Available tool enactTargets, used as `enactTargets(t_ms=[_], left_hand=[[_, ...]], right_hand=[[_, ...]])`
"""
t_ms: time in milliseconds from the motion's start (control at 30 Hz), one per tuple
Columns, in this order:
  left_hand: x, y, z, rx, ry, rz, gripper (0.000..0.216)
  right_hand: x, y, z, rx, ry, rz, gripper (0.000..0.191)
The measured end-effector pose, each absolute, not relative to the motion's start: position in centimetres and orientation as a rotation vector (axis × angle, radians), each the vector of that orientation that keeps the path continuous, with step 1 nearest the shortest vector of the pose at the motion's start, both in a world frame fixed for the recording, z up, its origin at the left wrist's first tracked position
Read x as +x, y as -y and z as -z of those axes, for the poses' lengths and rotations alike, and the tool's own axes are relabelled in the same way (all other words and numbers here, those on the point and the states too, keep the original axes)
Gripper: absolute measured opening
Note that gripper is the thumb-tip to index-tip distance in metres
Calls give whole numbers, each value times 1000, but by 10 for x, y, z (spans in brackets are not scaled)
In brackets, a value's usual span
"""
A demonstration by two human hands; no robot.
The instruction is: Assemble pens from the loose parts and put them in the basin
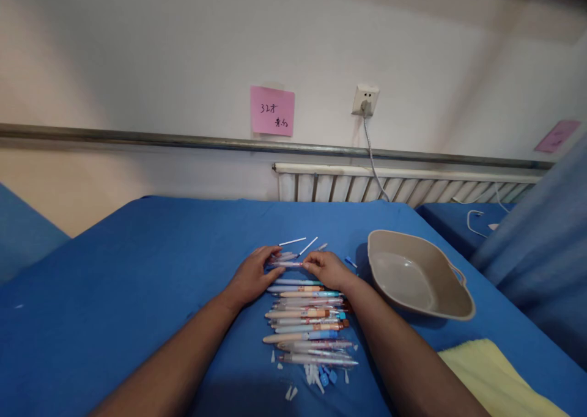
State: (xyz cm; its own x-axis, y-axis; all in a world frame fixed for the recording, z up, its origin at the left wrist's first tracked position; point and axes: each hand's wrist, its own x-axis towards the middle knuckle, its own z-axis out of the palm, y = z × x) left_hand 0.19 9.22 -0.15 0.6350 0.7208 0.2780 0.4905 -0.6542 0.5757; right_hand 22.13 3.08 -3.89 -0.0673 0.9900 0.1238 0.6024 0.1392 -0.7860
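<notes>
My right hand (pixel 328 269) pinches the right end of a pink-patterned pen (pixel 288 264) between thumb and fingertips. At the left ends of this pen and a few pens just behind it (pixel 285 256), my left hand (pixel 254 275) curves with thumb and fingers apart; whether it touches them is unclear. Toward me lies a row of several pens (pixel 305 336), side by side, in pale, blue, peach and brown colours. Two thin white sticks (pixel 292 241) lie beyond my hands. Small white cone-like pieces (pixel 313 375) and blue pieces (pixel 324 377) are scattered at the near end of the row.
A beige plastic basin (pixel 408 282) stands right of my right forearm, on the blue sheet (pixel 151 270). Near it lies a yellow cloth (pixel 495 374). Behind the blue surface are a radiator (pixel 348 184), a metal rail (pixel 192 140) and a wall socket (pixel 365 101) with a plugged-in cord.
</notes>
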Motion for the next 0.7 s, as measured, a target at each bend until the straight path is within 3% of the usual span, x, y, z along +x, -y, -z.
enactTargets(t_ms=[200, 367, 500, 700], left_hand=[[1, -93, -1, 2326, -1068, -565, 38], [1, -94, 1, 2403, -998, -679, 43], [0, -95, 3, 2501, -919, -579, 30], [-9, -106, 0, 2489, -991, -698, 31]], right_hand=[[221, -30, 37, -1552, 1754, -731, 19], [221, -31, 39, -1572, 1761, -701, 19], [222, -32, 39, -1574, 1765, -714, 20], [227, -33, 43, -1604, 1745, -694, 20]])
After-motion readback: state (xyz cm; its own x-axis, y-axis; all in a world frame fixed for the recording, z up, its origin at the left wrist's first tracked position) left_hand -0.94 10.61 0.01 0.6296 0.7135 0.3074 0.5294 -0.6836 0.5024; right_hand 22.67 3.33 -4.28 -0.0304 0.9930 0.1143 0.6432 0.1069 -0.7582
